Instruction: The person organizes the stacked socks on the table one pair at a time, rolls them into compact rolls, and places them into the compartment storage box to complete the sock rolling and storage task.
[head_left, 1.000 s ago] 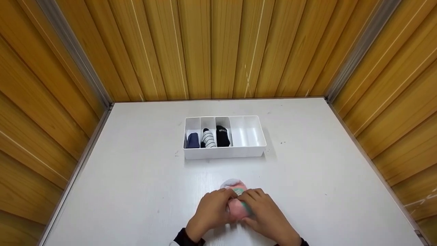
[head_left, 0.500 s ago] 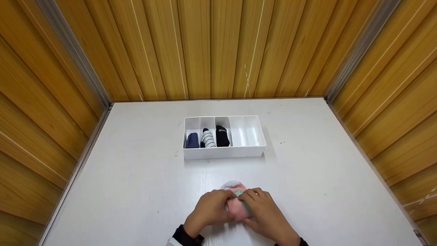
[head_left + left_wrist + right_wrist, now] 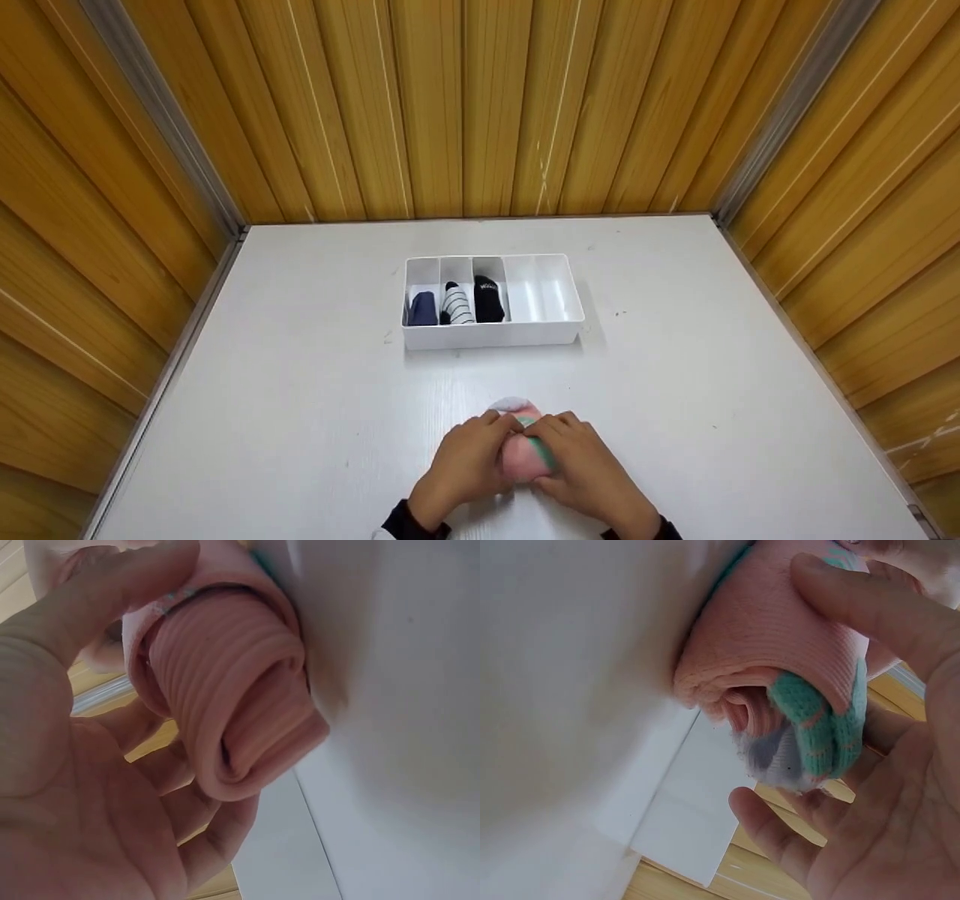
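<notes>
A pink sock with green bands and a pale grey end is rolled into a bundle near the table's front. My left hand grips the bundle's left side, thumb and fingers curved round it. On the other side my right hand holds it the same way. In the left wrist view the rolled ribbed cuff pokes out of an outer pink fold. The right wrist view shows green-striped layers and grey fabric tucked inside the pink roll, with the thumb pressing on top. Part of the bundle is hidden by the fingers.
Beyond the hands stands a white divided box. Its left compartments hold a navy sock, a striped sock and a black sock. Wood-patterned walls enclose the white table at the back and sides.
Both hands stay on the sock with small finger shifts. The left hand dipped slightly and came back up; the grey end shows a little less than a second ago. The box has not moved.
</notes>
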The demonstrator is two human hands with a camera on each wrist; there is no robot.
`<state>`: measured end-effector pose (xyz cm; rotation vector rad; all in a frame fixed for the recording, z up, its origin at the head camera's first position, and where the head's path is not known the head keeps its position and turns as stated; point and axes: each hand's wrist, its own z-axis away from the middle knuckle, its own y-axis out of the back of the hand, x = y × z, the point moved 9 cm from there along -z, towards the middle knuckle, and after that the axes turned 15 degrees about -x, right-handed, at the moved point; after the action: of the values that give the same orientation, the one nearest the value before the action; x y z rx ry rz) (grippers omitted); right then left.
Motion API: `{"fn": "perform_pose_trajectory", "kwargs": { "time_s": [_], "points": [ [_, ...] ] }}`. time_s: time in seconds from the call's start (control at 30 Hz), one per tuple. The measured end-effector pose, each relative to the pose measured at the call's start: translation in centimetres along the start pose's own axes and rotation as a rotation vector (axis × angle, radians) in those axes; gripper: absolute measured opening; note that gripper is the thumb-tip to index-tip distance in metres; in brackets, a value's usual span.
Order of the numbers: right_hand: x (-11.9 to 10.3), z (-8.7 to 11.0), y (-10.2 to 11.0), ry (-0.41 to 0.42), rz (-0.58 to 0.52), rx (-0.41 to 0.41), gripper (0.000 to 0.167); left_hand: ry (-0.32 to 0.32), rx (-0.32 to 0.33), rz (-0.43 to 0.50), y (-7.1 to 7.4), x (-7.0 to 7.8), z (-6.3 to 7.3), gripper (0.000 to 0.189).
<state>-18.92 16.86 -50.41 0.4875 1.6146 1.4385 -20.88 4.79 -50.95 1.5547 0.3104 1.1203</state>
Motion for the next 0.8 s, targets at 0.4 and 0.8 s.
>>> {"fn": "perform_pose_trajectory", "kwargs": {
  "time_s": [0.4,0.8],
  "points": [
    [-0.3,0.4,-0.2,0.000,0.022,0.028,0.067,0.010,0.002,0.013,0.3,0.1,0.3,0.052],
    [-1.4,0.8,0.6,0.014,0.105,0.102,0.073,0.014,-0.048,0.044,0.3,-0.5,-0.1,0.047]
  ]
}}
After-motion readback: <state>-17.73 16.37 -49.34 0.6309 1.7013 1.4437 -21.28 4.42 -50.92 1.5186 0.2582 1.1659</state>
